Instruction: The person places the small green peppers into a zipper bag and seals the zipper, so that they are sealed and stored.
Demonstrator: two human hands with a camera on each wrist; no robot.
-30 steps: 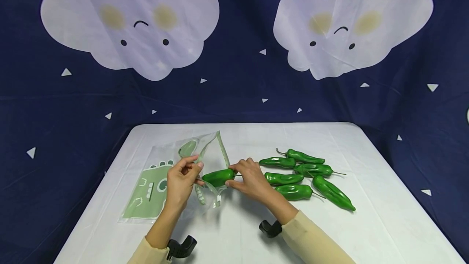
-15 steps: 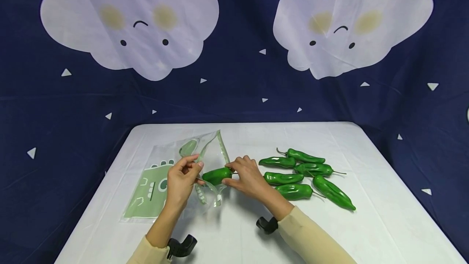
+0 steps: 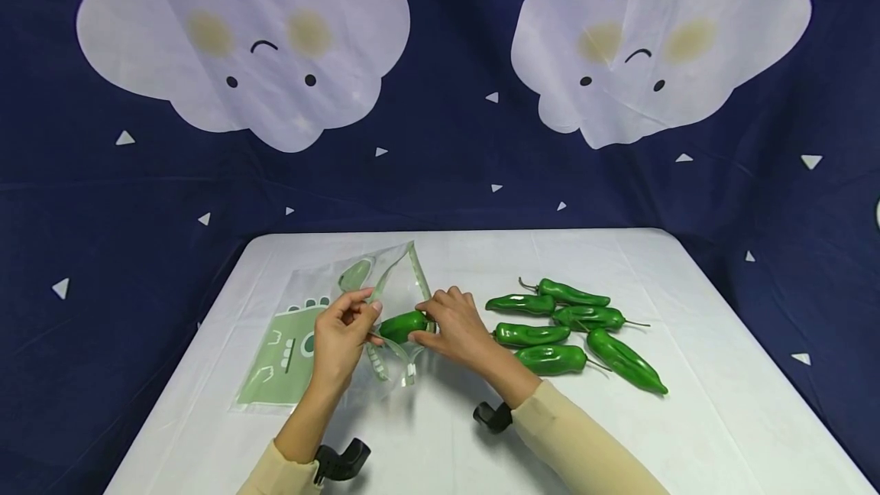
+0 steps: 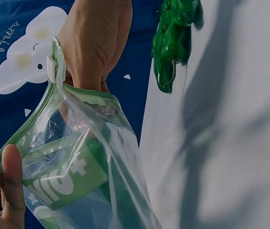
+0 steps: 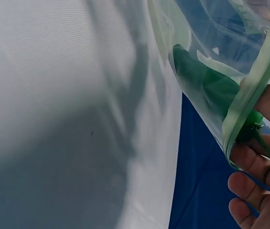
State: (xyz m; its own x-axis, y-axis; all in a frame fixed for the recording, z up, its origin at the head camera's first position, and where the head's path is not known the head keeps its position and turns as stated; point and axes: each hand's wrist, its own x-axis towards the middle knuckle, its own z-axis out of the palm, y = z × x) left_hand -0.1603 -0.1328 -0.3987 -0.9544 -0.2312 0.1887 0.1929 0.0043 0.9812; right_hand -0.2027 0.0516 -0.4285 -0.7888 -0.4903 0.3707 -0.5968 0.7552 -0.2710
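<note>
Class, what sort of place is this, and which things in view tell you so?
Probably an indoor filming setup: a dark blue backdrop with printed clouds hangs behind a white table, and black wrist-worn devices show below.

Here's a plain beige cloth left sleeve (image 3: pixel 278 473), matched by a plain beige cloth right sleeve (image 3: pixel 584 441), lightly creased! Beyond the cuffs, bare left hand (image 3: pixel 346 331), bare right hand (image 3: pixel 454 329); and each wrist sports hardware: a stubby black bent left wrist mount (image 3: pixel 345 461), a stubby black bent right wrist mount (image 3: pixel 492 417).
</note>
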